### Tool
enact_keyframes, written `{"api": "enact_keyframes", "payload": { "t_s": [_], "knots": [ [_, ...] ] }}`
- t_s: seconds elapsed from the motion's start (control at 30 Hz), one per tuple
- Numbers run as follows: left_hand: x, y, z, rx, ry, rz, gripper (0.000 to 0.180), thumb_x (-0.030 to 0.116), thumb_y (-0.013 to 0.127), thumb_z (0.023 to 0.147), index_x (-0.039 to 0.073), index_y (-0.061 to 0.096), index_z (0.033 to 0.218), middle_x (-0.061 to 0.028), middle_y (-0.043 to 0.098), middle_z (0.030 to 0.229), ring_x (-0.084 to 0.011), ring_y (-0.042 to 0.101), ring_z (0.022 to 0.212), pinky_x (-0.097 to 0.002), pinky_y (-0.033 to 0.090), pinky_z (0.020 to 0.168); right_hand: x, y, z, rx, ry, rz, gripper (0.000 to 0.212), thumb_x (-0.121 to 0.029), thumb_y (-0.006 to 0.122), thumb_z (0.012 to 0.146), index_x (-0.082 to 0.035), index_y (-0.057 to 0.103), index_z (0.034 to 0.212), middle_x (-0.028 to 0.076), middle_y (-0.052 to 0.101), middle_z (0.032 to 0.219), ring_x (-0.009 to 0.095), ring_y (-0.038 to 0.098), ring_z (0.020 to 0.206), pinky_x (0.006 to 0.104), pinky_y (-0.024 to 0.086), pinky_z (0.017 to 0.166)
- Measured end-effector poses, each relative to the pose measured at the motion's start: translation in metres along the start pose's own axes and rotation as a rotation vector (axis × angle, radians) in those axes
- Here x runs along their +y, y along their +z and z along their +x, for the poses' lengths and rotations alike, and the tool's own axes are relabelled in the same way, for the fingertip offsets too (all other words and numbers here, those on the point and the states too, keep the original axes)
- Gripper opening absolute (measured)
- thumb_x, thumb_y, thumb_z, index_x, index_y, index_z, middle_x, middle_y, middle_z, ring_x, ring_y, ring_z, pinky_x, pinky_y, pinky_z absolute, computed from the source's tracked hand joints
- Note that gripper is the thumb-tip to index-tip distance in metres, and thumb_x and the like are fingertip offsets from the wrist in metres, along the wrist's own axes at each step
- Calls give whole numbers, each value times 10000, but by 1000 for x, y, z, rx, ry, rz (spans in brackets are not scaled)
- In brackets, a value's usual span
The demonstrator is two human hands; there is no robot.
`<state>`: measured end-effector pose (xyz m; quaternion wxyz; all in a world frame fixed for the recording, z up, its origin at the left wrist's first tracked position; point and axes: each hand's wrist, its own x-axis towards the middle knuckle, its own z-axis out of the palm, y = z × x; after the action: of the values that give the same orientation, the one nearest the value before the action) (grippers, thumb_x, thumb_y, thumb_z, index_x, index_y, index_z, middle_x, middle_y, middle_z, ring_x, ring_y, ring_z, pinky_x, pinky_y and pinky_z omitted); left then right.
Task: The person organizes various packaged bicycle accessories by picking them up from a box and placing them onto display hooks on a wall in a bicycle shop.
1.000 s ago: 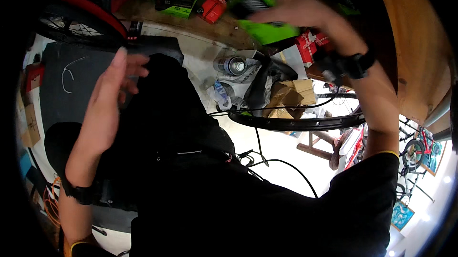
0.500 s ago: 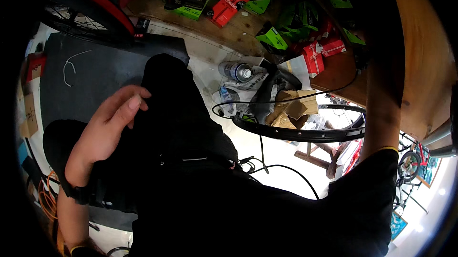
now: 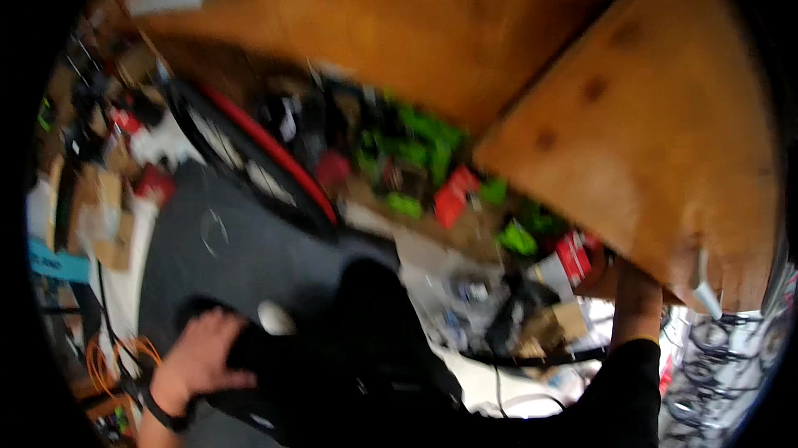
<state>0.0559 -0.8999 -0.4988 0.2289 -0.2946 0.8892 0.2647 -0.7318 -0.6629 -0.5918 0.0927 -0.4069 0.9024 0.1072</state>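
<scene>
Now the left hand (image 3: 204, 352) lies lower left, fingers spread flat on the black fabric garment (image 3: 332, 365); earlier it was raised. The right hand is hidden behind the wooden panel (image 3: 657, 140). View has tilted upward, blurring the black bicycle rim (image 3: 532, 356).

One fisheye view from my head, tilted down and forward: my left hand (image 3: 202, 354) sits close at lower left, wooden panels (image 3: 657, 124) fill the top.
</scene>
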Motion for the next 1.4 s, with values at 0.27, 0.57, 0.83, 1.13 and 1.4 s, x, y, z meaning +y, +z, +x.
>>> {"api": "enact_keyframes", "payload": {
  "t_s": [0.27, 0.57, 0.83, 1.13, 1.4],
  "knots": [
    [-15, -8, -48, -58, 157, 313, 768, 562, 630, 765, 160, 414, 1381, -174, 263, 1457, -396, 217, 1354, -680, 152, 1041, -41, 6, -39, -56, 84, 70, 626, -419, 612, 767, -16, 512, 1235, 209, 629, 1079, 333, 621, 964, 413, 503, 825],
    [-71, 27, -29, -45, 297, -16, 1096, 529, 867, 309, 177, 528, 1290, -188, 208, 1489, -494, 30, 1373, -719, -39, 1004, -119, -25, -72, -208, 144, 17, 585, -458, 555, 808, -16, 566, 1190, 204, 645, 1051, 332, 623, 962, 422, 498, 825],
    [-102, -4, -36, -187, 428, -122, 1145, 467, 891, 254, 185, 507, 1295, -170, 210, 1494, -453, 9, 1392, -644, -49, 1067, -222, -74, -155, -233, -4, -87, 451, -387, 535, 818, 23, 671, 946, 254, 627, 1035, 408, 596, 984, 449, 484, 841],
    [-66, -38, -62, -431, 590, -157, 1238, 515, 887, 272, 208, 402, 1369, -188, 117, 1515, -466, -41, 1389, -635, -29, 1076, -323, -143, -273, -470, -148, 145, 399, -355, 603, 822, 38, 670, 846, 240, 657, 862, 383, 646, 833, 445, 515, 769],
    [57, -31, -126, -728, 522, -14, 1425, 359, 935, 287, 211, 157, 1472, -226, 31, 1526, -458, 32, 1399, -532, 235, 1109, -215, -204, -516, -511, -267, 395, 407, -349, 625, 805, 7, 567, 994, 224, 648, 864, 400, 626, 854, 476, 501, 754]
  ]
}}
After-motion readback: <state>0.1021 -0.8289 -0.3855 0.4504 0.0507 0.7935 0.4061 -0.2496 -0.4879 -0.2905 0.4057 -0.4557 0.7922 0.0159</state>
